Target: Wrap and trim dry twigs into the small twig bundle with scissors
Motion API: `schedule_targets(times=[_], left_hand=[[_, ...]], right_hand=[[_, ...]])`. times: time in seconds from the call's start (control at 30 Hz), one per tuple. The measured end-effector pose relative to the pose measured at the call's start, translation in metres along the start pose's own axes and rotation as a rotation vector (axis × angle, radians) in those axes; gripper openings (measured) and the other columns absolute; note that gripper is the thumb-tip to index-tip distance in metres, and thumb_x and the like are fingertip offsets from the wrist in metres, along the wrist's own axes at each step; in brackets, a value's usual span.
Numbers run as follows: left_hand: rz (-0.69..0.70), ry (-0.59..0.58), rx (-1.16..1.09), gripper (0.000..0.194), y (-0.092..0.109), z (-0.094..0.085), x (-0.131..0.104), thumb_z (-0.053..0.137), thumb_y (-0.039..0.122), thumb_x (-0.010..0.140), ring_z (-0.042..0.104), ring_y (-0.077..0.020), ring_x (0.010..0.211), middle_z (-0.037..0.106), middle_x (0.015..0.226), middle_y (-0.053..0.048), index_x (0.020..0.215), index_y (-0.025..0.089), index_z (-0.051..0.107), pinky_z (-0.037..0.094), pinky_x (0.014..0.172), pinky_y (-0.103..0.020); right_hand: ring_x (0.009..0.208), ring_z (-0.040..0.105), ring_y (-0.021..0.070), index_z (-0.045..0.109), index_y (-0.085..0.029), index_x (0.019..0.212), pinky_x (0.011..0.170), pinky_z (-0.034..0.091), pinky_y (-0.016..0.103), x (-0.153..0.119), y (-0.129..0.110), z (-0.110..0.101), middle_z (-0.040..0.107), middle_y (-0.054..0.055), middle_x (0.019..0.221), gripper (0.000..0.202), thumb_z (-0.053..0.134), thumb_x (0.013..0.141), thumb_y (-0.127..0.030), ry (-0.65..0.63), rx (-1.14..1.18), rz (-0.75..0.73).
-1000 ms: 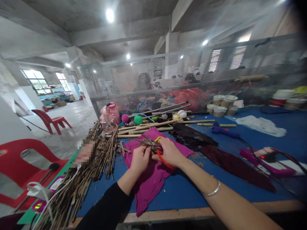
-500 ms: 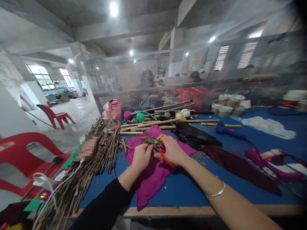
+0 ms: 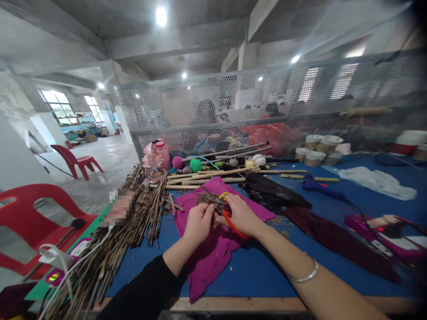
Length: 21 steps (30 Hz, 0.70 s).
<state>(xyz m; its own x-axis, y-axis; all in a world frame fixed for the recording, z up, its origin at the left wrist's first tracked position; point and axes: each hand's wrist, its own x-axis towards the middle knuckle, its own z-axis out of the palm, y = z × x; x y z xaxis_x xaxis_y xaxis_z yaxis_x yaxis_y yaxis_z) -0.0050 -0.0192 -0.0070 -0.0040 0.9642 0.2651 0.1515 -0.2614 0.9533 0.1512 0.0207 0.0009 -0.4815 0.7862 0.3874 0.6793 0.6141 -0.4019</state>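
Observation:
My right hand [image 3: 243,215] grips a pair of scissors [image 3: 236,227] with red and yellow handles, the blades pointing up and left. Close beside the blades, the fingers of my left hand [image 3: 197,223] are pinched together. Whatever small thing they hold is hidden by the fingers. Both hands are above a magenta cloth [image 3: 208,271] spread on the blue tabletop [image 3: 260,275]. Small brown twig pieces [image 3: 201,200] lie on the cloth just under and behind the blades.
A large heap of dry twigs [image 3: 133,231] covers the table's left side. Behind the cloth lie bamboo sticks [image 3: 213,174], yarn balls [image 3: 196,166] and a pink jug [image 3: 156,155]. Dark cloths [image 3: 336,240] and a blue glue gun [image 3: 322,188] are at right. A perforated screen [image 3: 187,106] stands behind.
Both hands stay together over the cloth, with the scissors at nearly the same angle. The whole view has shifted slightly; little else differs.

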Motion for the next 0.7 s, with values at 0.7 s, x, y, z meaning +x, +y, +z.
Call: schedule_targets(times=[0.7], left_hand=[[0.122, 0.085, 0.272, 0.032, 0.012, -0.005, -0.004, 0.041, 0.033, 0.083, 0.048, -0.0090, 0.051, 0.057, 0.056, 0.000, 0.060, 0.015, 0.054, 0.034, 0.052, -0.019]], right_hand=[[0.070, 0.054, 0.0158, 0.050, -0.019, 0.092, 0.059, 0.035, 0.024, -0.002, -0.006, 0.001, 0.058, 0.003, 0.082, 0.036, 0.061, 0.068, -0.044, -0.015, 0.078, 0.067]])
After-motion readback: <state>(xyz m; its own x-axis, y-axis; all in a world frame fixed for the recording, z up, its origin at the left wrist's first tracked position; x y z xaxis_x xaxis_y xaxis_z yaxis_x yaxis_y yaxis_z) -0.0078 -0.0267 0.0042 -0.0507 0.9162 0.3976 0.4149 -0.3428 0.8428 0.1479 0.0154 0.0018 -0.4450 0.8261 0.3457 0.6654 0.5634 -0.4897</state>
